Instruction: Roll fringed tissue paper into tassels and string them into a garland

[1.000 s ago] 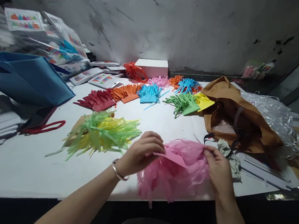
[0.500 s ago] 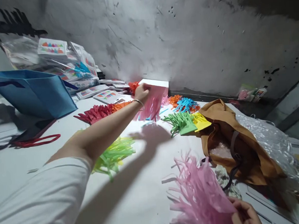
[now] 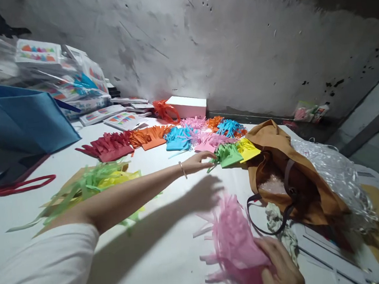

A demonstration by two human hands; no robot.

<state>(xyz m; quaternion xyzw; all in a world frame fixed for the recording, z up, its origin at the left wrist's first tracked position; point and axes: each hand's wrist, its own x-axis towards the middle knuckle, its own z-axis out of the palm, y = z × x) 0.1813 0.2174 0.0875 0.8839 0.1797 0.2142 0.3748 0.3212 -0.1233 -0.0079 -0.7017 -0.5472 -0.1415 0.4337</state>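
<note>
My right hand [image 3: 281, 265] pinches the folded edge of a pink tissue-paper fringe [image 3: 237, 242] low at the front, its cut strips spreading leftward. My left arm reaches out across the table. At its end, my left hand [image 3: 202, 162] has its fingers apart, close by the strips of a green tissue-paper fringe [image 3: 230, 155]; whether they touch is unclear. Just behind that hand lies another pink fringe [image 3: 206, 146], with a blue fringe [image 3: 178, 139] to its left. A yellow fringe [image 3: 249, 150] adjoins the green one. Farther left are orange [image 3: 153, 138] and dark red [image 3: 112, 149] fringes.
A brown bag [image 3: 305, 194] gapes on the right beside clear plastic wrap [image 3: 334, 171]. At left stand a blue bag [image 3: 25, 121] and packaged boxes [image 3: 38, 53]. A white box [image 3: 188, 105] sits by the wall. Loose green-yellow strips [image 3: 97, 178] lie under my left arm.
My left hand has let go of a pink fringe, which now lies on the table, and has come nearer to the green one. My right hand still holds its pink fringe, shifted slightly left.
</note>
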